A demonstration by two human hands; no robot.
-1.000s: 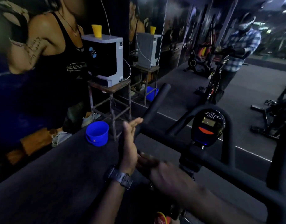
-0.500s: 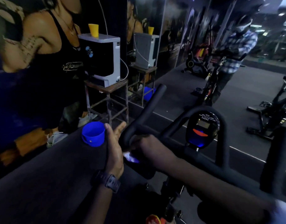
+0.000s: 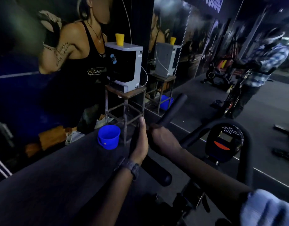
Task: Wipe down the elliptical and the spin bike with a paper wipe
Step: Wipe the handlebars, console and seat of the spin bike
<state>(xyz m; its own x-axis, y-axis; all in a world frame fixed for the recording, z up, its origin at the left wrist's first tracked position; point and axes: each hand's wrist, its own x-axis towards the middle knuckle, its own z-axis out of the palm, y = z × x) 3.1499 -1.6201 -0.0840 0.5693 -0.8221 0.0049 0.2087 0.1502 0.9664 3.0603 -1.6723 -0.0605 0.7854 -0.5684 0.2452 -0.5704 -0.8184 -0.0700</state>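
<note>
The room was a dim gym with a dark floor [image 3: 42, 185], a big wall picture [image 3: 72, 62] of a person on the left, and a long mirror [image 3: 205, 54] along the far wall. A grey and black box machine [image 3: 124, 66] sat on a metal stool [image 3: 125, 101], with a yellow cup [image 3: 119, 39] on top. A blue bucket [image 3: 109, 136] stood on the floor just beside the stool's legs.

The spin bike [image 3: 225, 141] was close in front, and its black handlebar [image 3: 171, 110] reached up toward the mirror. A small screen [image 3: 225, 138] with a red mark sat in the middle of the bars.

The left hand [image 3: 140, 142] (it had a dark watch [image 3: 129, 167] on the wrist) was held flat against the left side of the bar, fingers straight and pointing up, holding nothing. The right hand [image 3: 163, 137] was wrapped around the handlebar, its grip curled tight on the bar just beside the left hand. The paper wipe could not be seen; it may have been hidden under the right hand, but I could not tell.

In the mirror, a person in a checked shirt [image 3: 267, 62] stood at a bike.
</note>
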